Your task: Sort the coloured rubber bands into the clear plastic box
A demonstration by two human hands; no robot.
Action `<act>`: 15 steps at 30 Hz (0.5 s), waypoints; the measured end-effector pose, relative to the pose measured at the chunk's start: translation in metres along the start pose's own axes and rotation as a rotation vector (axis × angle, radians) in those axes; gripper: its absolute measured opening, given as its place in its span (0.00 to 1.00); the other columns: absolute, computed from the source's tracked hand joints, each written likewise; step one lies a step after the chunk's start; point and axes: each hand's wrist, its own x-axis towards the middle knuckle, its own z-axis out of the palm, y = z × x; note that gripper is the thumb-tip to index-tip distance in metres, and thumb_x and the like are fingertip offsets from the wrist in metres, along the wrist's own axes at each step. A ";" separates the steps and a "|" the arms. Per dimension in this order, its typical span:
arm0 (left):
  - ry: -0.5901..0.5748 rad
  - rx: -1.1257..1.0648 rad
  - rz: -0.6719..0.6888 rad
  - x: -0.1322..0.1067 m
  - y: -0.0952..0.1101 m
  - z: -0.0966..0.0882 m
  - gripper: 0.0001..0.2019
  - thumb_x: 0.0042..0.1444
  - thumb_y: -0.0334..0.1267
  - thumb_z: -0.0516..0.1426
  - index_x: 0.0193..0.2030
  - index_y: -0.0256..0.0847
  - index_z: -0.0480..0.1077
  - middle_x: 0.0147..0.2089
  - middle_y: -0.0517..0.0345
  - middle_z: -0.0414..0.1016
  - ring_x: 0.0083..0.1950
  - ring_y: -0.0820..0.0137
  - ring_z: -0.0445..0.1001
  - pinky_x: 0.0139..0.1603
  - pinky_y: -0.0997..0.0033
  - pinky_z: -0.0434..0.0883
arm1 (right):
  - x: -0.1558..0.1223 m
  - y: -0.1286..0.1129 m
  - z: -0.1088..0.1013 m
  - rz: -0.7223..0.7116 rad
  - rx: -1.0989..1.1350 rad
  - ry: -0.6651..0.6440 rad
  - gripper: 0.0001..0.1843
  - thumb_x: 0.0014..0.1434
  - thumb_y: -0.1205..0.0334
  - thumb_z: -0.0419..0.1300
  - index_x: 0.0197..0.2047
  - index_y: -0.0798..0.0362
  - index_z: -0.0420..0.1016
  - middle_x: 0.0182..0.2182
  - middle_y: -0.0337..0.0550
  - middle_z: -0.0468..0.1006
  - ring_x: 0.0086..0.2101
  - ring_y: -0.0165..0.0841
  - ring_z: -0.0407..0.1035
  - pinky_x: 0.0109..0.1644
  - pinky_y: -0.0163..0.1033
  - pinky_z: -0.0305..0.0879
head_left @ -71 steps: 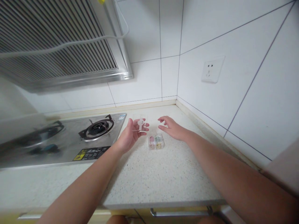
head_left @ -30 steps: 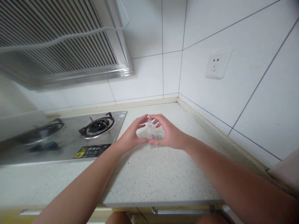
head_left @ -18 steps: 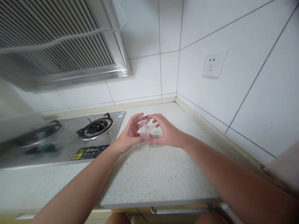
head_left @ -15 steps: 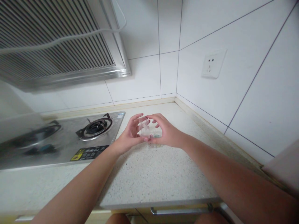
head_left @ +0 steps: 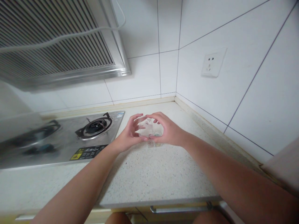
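A clear, box-shaped plastic container (head_left: pixel 145 128) is held just over the counter between my two hands. My left hand (head_left: pixel 129 134) wraps its left side, thumb along the near lower edge and fingers behind and on top. From the right, my right hand (head_left: pixel 171 132) curls round it, fingertips at the top edge and thumb at the near lower edge. Beneath the right thumb, another clear piece (head_left: pixel 154 144) with greenish and pinkish spots shows on the counter. My hands hide part of it, and I cannot tell whether the two pieces are joined.
The speckled pale countertop (head_left: pixel 149 174) meets tiled walls at the back corner. A gas stove (head_left: pixel 97 126) is set in at the left, under a range hood (head_left: pixel 70 46) with a hanging white cord. A socket (head_left: pixel 213 62) sits on the right wall. Below the counter edge is a drawer handle (head_left: pixel 179 209).
My right hand has shifted slightly, its fingers closer round the clear container. The container shows a little more of its face between my hands. Otherwise little differs.
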 end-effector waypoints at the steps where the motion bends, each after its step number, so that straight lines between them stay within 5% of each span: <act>1: 0.014 0.051 -0.002 0.000 0.000 -0.001 0.42 0.52 0.32 0.70 0.67 0.65 0.55 0.75 0.50 0.55 0.64 0.56 0.70 0.49 0.62 0.79 | 0.000 0.001 -0.002 -0.006 -0.037 -0.001 0.43 0.51 0.62 0.72 0.67 0.44 0.61 0.56 0.49 0.69 0.55 0.44 0.67 0.57 0.52 0.70; 7: 0.143 0.318 0.003 0.001 -0.005 -0.005 0.45 0.54 0.38 0.69 0.72 0.62 0.50 0.74 0.42 0.57 0.59 0.56 0.75 0.42 0.65 0.80 | -0.001 0.004 -0.014 -0.018 -0.282 0.023 0.41 0.51 0.60 0.72 0.66 0.46 0.62 0.57 0.52 0.68 0.56 0.48 0.65 0.61 0.58 0.66; 15: 0.139 0.534 0.029 -0.001 -0.003 -0.007 0.45 0.54 0.41 0.69 0.74 0.56 0.51 0.65 0.44 0.66 0.48 0.66 0.76 0.34 0.73 0.78 | -0.002 0.005 -0.014 -0.028 -0.369 -0.011 0.40 0.54 0.61 0.69 0.68 0.46 0.61 0.58 0.53 0.67 0.57 0.49 0.64 0.62 0.58 0.65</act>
